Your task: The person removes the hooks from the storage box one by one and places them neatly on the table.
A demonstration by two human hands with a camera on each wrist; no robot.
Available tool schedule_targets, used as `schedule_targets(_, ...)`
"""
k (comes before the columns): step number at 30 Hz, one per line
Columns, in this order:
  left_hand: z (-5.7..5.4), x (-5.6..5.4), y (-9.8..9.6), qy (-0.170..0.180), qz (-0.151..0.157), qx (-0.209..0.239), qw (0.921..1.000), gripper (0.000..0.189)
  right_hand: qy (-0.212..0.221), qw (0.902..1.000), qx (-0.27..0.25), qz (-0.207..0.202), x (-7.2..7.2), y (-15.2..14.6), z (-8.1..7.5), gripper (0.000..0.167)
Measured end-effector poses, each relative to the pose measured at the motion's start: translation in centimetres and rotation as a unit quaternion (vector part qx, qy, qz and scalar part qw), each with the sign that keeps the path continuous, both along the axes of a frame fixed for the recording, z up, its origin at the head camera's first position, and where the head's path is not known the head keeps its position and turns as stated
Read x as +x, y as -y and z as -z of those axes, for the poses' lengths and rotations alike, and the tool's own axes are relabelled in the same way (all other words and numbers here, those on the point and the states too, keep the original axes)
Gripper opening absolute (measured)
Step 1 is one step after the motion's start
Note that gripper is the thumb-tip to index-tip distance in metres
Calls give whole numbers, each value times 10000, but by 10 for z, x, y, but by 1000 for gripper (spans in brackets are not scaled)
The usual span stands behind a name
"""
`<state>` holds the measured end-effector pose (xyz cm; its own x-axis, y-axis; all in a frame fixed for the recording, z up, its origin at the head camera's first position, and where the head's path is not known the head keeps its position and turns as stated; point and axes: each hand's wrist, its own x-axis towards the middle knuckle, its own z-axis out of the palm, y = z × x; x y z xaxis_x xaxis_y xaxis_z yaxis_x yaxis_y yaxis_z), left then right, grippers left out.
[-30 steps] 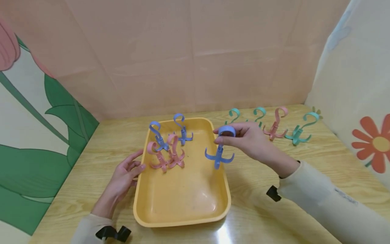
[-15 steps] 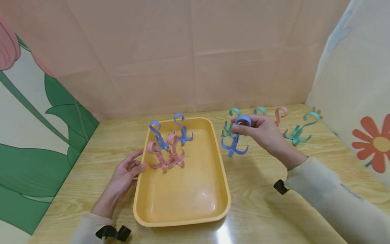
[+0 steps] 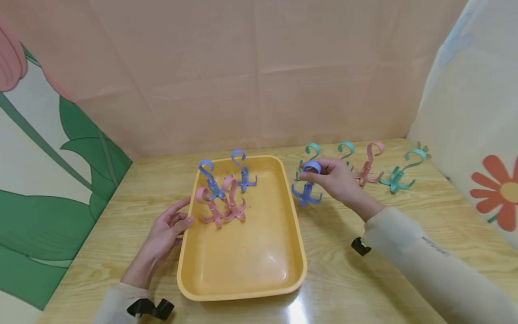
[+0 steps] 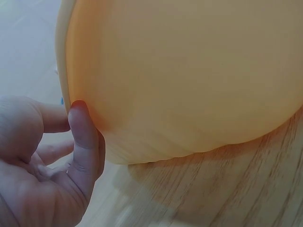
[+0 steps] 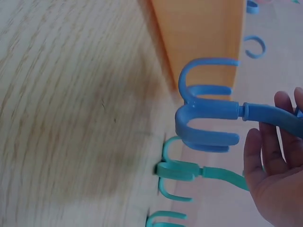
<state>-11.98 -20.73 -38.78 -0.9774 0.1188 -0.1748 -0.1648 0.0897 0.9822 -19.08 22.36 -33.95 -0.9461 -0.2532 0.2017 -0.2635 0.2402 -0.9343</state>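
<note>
My right hand (image 3: pixel 337 180) pinches a blue four-pronged hanging hook (image 3: pixel 306 194) by its curved top. The hook hangs upright over the table just outside the tray's right rim, prongs downward. In the right wrist view the blue hook (image 5: pixel 208 111) shows its prongs in front of the tray's side, with a teal hook (image 5: pixel 177 170) behind. My left hand (image 3: pixel 165 227) grips the left rim of the yellow tray (image 3: pixel 243 297); thumb and fingers meet at its edge in the left wrist view. Inside the tray stand two blue hooks (image 3: pixel 244 177) and two pink hooks (image 3: pixel 234 209).
Along the table's back right stand teal hooks (image 3: pixel 395 180) and a pink hook (image 3: pixel 366 168). One teal hook (image 3: pixel 312 148) is partly hidden behind my right hand. A pink-beige sheet (image 3: pixel 259 90) covers the back, and printed flower panels (image 3: pixel 506 191) flank the wooden table (image 3: pixel 344 288).
The right hand has carried the blue hook from over the tray's right rim to the right, outside it, then slightly back left. The left hand and tray have stayed put.
</note>
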Motion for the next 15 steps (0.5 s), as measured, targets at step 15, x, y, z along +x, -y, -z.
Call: schedule_targets(15, 1, -1, 1, 46, -9, 44, 10000, 61, 86, 9999, 68, 103, -9, 14, 17, 24)
